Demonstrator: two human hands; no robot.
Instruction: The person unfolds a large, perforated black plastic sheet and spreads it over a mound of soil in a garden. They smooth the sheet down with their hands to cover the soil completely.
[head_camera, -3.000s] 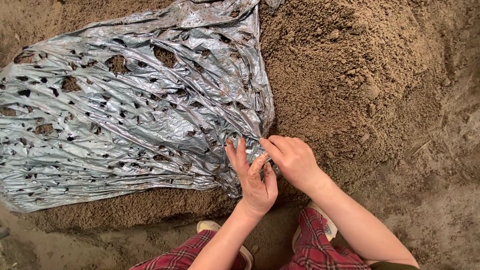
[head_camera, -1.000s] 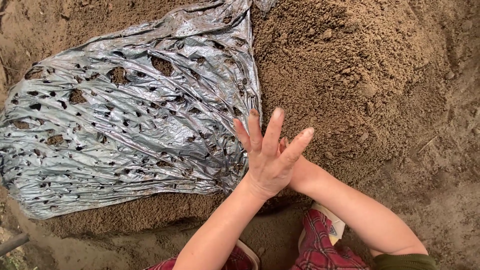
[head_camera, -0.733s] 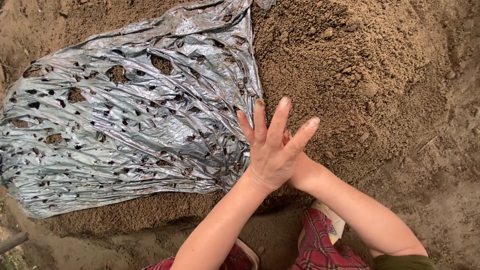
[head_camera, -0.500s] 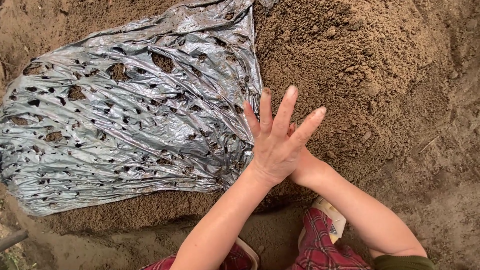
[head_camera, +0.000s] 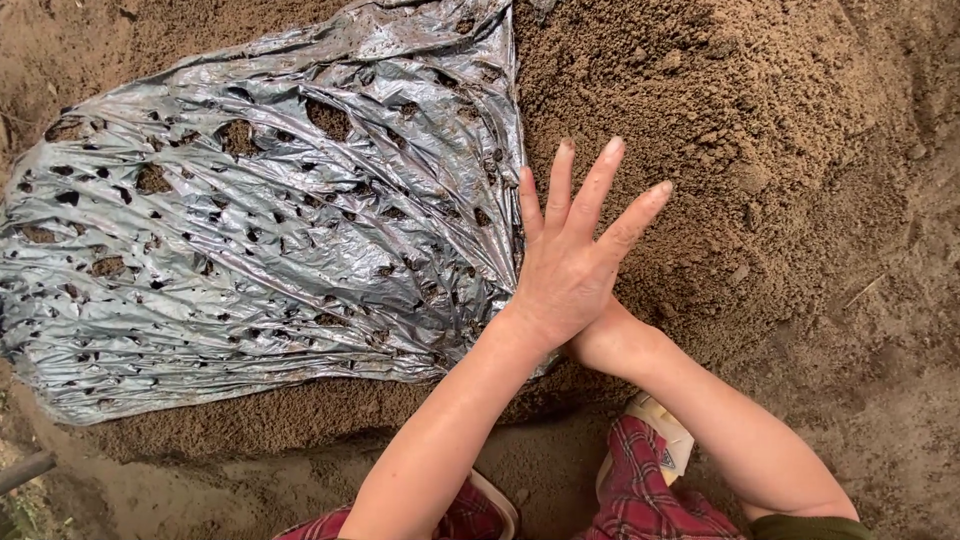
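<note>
**Open hand over soil at the edge of a torn silver sheet**

Over the mound of brown soil (head_camera: 720, 130), the left hand (head_camera: 575, 255) is spread wide, its fingers (head_camera: 600, 185) splayed and pointing away from the person, its back turned up to the camera. It grips nothing. The forearm reaches up from the bottom of the view and crosses above the other arm.

Beneath that wrist lies the right hand (head_camera: 605, 340), almost wholly covered; only its wrist and the heel of the hand show, so whether it is open or closed around anything cannot be told. Its forearm runs off toward the lower right corner.

Just beside the left hand, on its thumb side, lies the silver plastic sheet (head_camera: 250, 230). It is crinkled and shiny, full of ragged holes through which dark soil shows, and it spreads flat across the mound toward the left edge of the view. The sheet's near right corner gathers into folds and disappears under the left wrist, close to where the right hand is hidden. The spread fingers themselves sit over bare soil, just clear of the sheet's right edge.

Below the arms, red plaid trouser legs (head_camera: 650, 490) and a light-coloured shoe (head_camera: 665, 435) stand on packed earth.
</note>
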